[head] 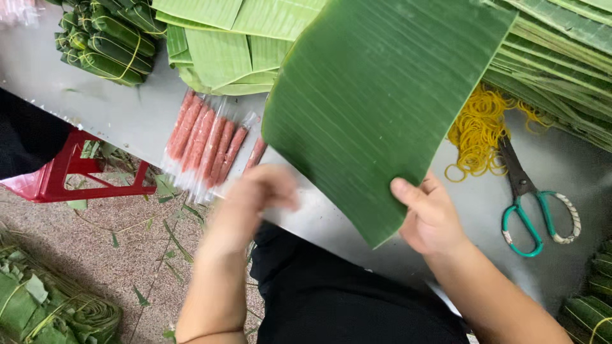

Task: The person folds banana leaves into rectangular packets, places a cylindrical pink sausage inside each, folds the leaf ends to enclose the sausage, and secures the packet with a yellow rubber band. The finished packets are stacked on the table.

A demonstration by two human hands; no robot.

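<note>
My right hand [428,216] grips the lower right edge of a large cut banana leaf [370,108], thumb on top, holding it lifted over the grey metal table [134,118]. My left hand [252,197] is blurred near the table's front edge, just under the leaf's lower left corner, beside several pink sausages in clear plastic sleeves [207,143]. Whether it holds anything I cannot make out.
Stacks of cut banana leaves [223,44] lie at the back and right. Tied leaf-wrapped bundles [105,38] sit at the far left. A pile of yellow rubber bands [478,130] and green-handled scissors [529,197] lie right. A red stool [76,175] stands on the floor.
</note>
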